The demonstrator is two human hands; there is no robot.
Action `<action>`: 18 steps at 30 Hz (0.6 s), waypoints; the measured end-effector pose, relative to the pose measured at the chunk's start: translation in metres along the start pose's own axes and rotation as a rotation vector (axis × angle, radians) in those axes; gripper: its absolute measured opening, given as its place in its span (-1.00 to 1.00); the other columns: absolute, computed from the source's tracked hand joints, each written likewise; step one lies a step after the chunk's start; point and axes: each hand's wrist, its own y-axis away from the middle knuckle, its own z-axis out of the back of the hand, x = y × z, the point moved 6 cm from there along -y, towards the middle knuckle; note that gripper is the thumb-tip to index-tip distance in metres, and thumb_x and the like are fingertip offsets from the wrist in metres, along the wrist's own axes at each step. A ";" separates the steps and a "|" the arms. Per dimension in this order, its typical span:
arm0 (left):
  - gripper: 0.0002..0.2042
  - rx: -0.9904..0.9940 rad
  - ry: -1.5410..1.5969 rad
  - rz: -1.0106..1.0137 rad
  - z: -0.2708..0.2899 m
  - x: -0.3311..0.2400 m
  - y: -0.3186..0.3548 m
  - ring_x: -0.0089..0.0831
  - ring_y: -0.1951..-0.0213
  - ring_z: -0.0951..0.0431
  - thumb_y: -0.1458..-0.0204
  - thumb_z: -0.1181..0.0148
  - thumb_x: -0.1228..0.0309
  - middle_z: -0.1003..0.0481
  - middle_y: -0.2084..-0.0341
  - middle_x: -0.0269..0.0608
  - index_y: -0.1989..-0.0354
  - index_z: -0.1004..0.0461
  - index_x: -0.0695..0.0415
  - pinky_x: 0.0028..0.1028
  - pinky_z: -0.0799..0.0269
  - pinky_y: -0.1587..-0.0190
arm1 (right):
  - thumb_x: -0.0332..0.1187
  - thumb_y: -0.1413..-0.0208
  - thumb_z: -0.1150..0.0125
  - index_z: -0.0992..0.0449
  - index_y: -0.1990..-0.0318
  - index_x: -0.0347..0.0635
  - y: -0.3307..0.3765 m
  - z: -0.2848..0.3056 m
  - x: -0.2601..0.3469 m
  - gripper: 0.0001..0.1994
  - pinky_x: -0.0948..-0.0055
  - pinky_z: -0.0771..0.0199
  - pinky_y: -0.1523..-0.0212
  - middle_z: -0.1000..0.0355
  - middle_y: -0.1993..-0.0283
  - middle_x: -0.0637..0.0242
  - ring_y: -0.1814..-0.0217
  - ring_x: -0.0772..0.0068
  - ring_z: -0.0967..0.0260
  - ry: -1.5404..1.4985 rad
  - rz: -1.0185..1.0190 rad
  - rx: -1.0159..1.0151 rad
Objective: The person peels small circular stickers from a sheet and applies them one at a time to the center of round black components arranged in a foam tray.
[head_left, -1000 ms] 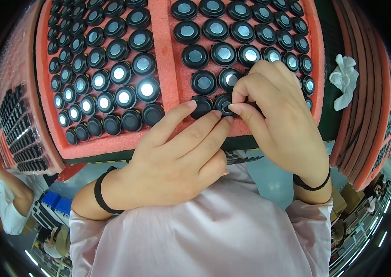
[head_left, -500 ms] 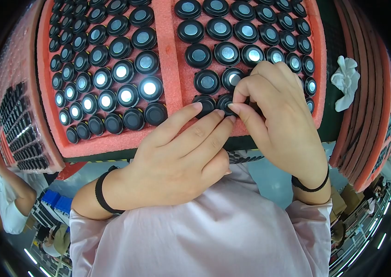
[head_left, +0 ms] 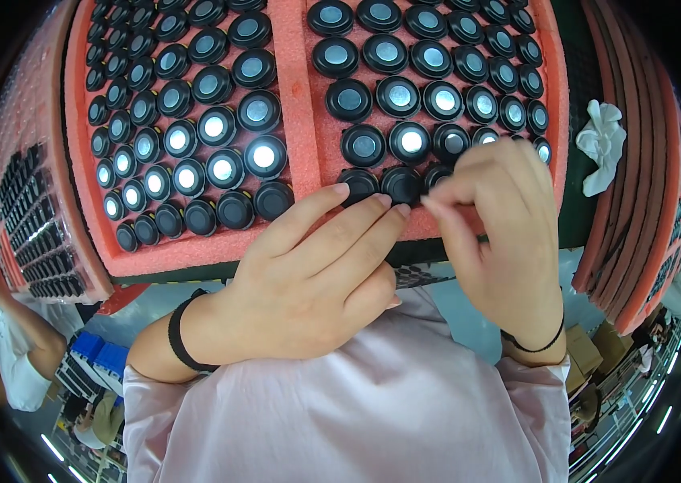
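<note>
Hands barely moved: my left hand [head_left: 308,282] still rests flat-fingered by the disc [head_left: 401,183], right hand [head_left: 501,225] pinching at it

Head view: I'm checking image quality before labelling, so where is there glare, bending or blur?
In the head view, overhead light glares white off the shiny centres of several round black parts in the red foam tray; the fisheye bends the tray edges toward a dark rim; the left hand and right hand look sharp, without noticeable motion blur.

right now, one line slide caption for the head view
Both hands, left hand and right hand, work at the near row of round black discs in a red foam tray.
</note>
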 end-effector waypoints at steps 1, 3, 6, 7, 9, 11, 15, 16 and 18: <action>-0.70 -0.023 0.005 -0.001 0.002 0.000 0.001 -0.08 -0.09 -0.62 -0.16 -0.21 0.15 -0.63 0.00 0.05 0.43 -0.40 0.12 -0.06 -0.42 -0.21 | -0.57 0.09 -0.44 -0.50 0.28 -0.18 0.004 0.004 0.002 -0.76 0.20 -0.32 0.16 -0.43 0.27 0.25 0.21 0.10 -0.39 0.000 0.001 0.000; -0.70 -0.047 0.008 0.000 0.006 0.002 0.004 -0.07 -0.08 -0.63 -0.16 -0.21 0.15 -0.64 0.01 0.06 0.43 -0.40 0.12 -0.06 -0.43 -0.19 | -0.54 0.09 -0.48 -0.52 0.26 -0.18 0.012 0.007 0.006 -0.75 0.21 -0.36 0.16 -0.47 0.25 0.25 0.20 0.11 -0.43 -0.210 -0.041 0.104; -0.70 -0.109 0.083 0.012 0.015 0.005 0.007 -0.02 -0.01 -0.63 -0.14 -0.23 0.13 -0.64 0.04 0.09 0.38 -0.48 0.15 -0.06 -0.46 -0.10 | -0.49 0.09 -0.52 -0.54 0.24 -0.19 0.026 0.007 0.009 -0.73 0.22 -0.39 0.16 -0.51 0.23 0.25 0.19 0.11 -0.46 -0.329 -0.088 0.160; -0.70 -0.110 0.083 0.011 0.015 0.005 0.006 -0.02 -0.01 -0.63 -0.14 -0.23 0.13 -0.64 0.04 0.09 0.38 -0.48 0.15 -0.06 -0.46 -0.10 | -0.46 0.09 -0.54 -0.55 0.23 -0.19 0.032 0.004 0.008 -0.72 0.22 -0.41 0.16 -0.53 0.22 0.24 0.18 0.11 -0.48 -0.348 -0.110 0.166; -0.68 -0.132 0.071 0.050 0.017 0.007 0.006 -0.05 0.09 -0.62 -0.12 -0.24 0.11 -0.64 0.11 0.01 0.31 -0.55 0.18 -0.06 -0.46 -0.04 | -0.43 0.10 -0.56 -0.56 0.22 -0.19 0.036 0.001 0.008 -0.70 0.22 -0.43 0.16 -0.55 0.20 0.24 0.18 0.11 -0.49 -0.367 -0.131 0.172; -0.66 -0.142 0.065 0.071 0.018 0.007 0.005 -0.06 0.14 -0.62 -0.12 -0.25 0.11 -0.64 0.15 -0.03 0.28 -0.58 0.19 -0.06 -0.46 -0.01 | -0.39 0.11 -0.58 -0.57 0.22 -0.19 0.038 -0.001 0.007 -0.69 0.21 -0.44 0.17 -0.56 0.19 0.23 0.17 0.10 -0.51 -0.366 -0.137 0.181; -0.64 -0.154 0.070 0.079 0.020 0.002 0.006 -0.19 0.28 -0.56 -0.04 -0.34 0.14 -0.57 0.31 -0.20 0.19 -0.63 0.21 -0.07 -0.45 0.02 | -0.36 0.12 -0.59 -0.59 0.23 -0.19 0.037 0.000 0.010 -0.69 0.21 -0.45 0.19 -0.58 0.18 0.24 0.16 0.11 -0.52 -0.361 -0.145 0.210; -0.66 -0.150 0.050 0.064 0.019 0.001 0.007 -0.22 0.31 -0.54 -0.03 -0.36 0.16 -0.54 0.36 -0.23 0.20 -0.63 0.20 -0.08 -0.45 0.03 | -0.35 0.12 -0.59 -0.59 0.23 -0.19 0.037 -0.001 0.011 -0.69 0.22 -0.45 0.19 -0.59 0.18 0.24 0.16 0.11 -0.52 -0.359 -0.148 0.223; -0.69 -0.144 0.009 0.032 0.016 0.000 0.009 -0.30 0.37 -0.49 -0.01 -0.40 0.19 -0.46 0.45 -0.31 0.22 -0.62 0.17 -0.09 -0.44 0.04 | -0.36 0.12 -0.59 -0.59 0.23 -0.19 0.033 -0.002 0.012 -0.69 0.21 -0.45 0.19 -0.58 0.18 0.25 0.16 0.11 -0.51 -0.336 -0.119 0.203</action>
